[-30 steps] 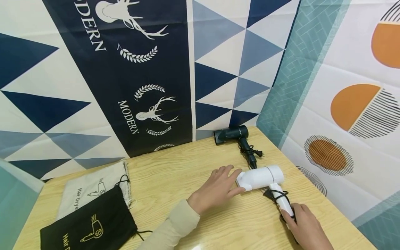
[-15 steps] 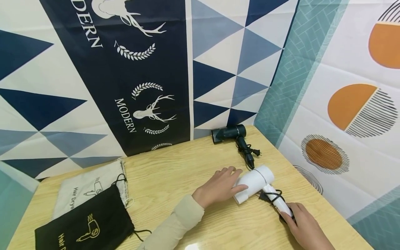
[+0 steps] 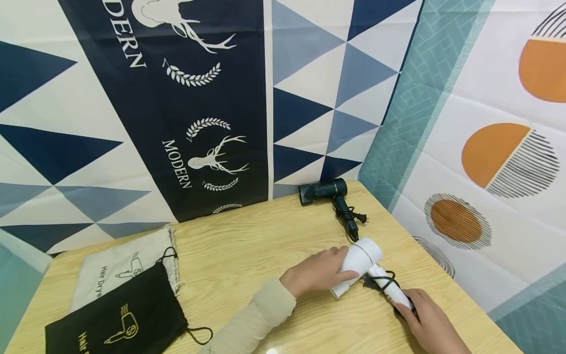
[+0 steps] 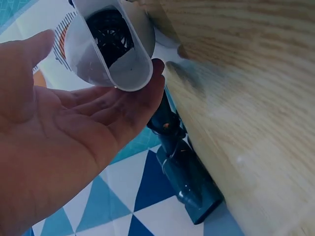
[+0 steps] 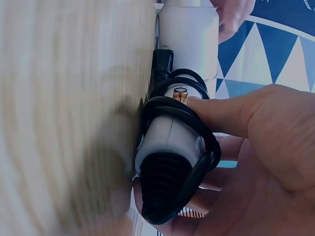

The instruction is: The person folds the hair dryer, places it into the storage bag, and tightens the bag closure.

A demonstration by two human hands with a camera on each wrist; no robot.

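A white hair dryer [image 3: 363, 255] lies tilted on the wooden table, its black cord wound round the handle [image 5: 170, 132]. My right hand [image 3: 431, 317] grips the lower end of that handle, thumb along one side. At the barrel, my left hand [image 3: 320, 270] has its fingers round the far side and its thumb on the near side. The open nozzle [image 4: 130, 73] faces the left wrist camera, fingers [image 4: 130, 101] lying against its side. Just behind stands a black hair dryer [image 3: 325, 191] with its cord wrapped, touched by neither hand.
On the left of the table [image 3: 247, 241], a black drawstring bag [image 3: 155, 295] partly covers a pale drawstring bag [image 3: 119, 255], both printed with a hair dryer. Patterned walls [image 3: 309, 98] close off the back and right sides.
My left hand has moved right and wrapped round the barrel. The white hair dryer has turned, its nozzle swinging toward me. My right hand keeps its grip on the handle.
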